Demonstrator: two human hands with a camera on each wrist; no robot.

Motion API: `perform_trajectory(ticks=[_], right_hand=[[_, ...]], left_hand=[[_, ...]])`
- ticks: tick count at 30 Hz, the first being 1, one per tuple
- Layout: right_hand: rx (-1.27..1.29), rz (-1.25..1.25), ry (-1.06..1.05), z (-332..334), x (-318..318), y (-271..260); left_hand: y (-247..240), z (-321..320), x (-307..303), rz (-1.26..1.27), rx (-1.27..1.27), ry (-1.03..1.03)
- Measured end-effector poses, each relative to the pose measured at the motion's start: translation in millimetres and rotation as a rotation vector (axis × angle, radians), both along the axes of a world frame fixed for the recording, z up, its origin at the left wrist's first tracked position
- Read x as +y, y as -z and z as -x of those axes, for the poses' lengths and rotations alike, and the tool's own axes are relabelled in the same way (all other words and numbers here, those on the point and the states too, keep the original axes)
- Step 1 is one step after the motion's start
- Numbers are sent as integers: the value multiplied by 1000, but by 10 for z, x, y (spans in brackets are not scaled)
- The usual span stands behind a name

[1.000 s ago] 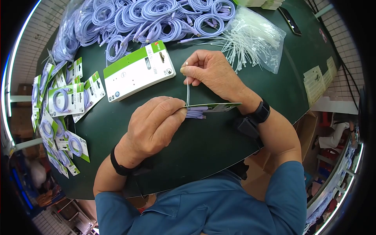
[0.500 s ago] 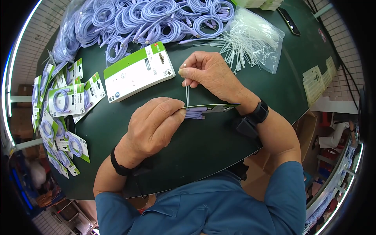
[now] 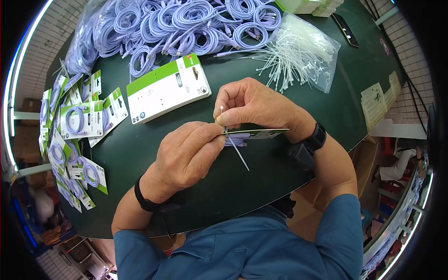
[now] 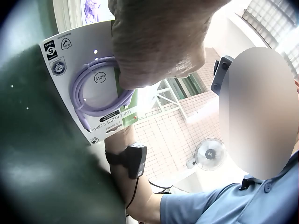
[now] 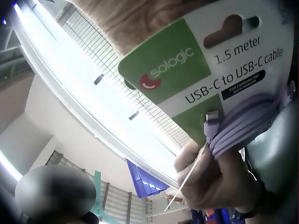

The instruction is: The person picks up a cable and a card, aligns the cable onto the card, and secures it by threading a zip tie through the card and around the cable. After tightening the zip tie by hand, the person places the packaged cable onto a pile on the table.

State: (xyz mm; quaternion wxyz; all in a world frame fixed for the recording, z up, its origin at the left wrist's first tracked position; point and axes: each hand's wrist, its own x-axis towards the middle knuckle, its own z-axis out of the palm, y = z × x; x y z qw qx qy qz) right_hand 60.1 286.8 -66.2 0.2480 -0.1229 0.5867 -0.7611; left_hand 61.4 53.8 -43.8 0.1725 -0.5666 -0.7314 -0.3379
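Note:
The left hand (image 3: pixel 189 151) pinches the edge of a green and white card (image 3: pixel 268 134), held nearly edge-on above the table. A coiled purple cable (image 4: pixel 80 88) lies against the card's front in the left wrist view; its plug (image 5: pixel 211 122) shows in the right wrist view. A thin white tie (image 3: pixel 239 153) sticks out from the card toward the person, beside the left fingertips. The right hand (image 3: pixel 254 105) is just behind the card, thumb and index finger pinching the tie close to the card; its other fingers are curled.
A stack of blank cards (image 3: pixel 168 88) lies behind the left hand. Coiled purple cables (image 3: pixel 186 23) heap at the back, beside a bag of white ties (image 3: pixel 310 51). Carded cables (image 3: pixel 77 120) pile at the left. A phone (image 3: pixel 345 30) lies at the back right.
The right hand has come down toward the card. The white tie, upright between card and fingers before, now has a length sticking out on the near side. The left hand still pinches the card.

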Motion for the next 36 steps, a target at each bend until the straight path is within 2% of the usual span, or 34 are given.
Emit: perform_trajectory(ticks=[7,16,24,27,28,31,32,34,36], right_hand=[[-163,-48,-44,28,107,-111],[-174,-44,-113,52,46,-12],[-184,-69,-129,86,37,-24],[-31,-342,256,126,136,-223],[-35,-353,247,110,192,-229],[462,-439,653,65,356,-278],[465,-446,640,19,320,-308],[797,-681,582,-159,139,-379],[1057,-747,496,-245,-95,-404]], left_hand=[[-107,28,31,55,-4,-14],[-56,95,3,42,18,11],[-7,125,-19,1,-97,-9],[-34,129,-50,39,-318,-92],[-26,131,-61,28,-326,-98],[-3,163,-98,22,-475,-214],[-2,176,-105,11,-478,-222],[-13,214,-123,-9,-528,-266],[-44,247,-153,-20,-547,-293]])
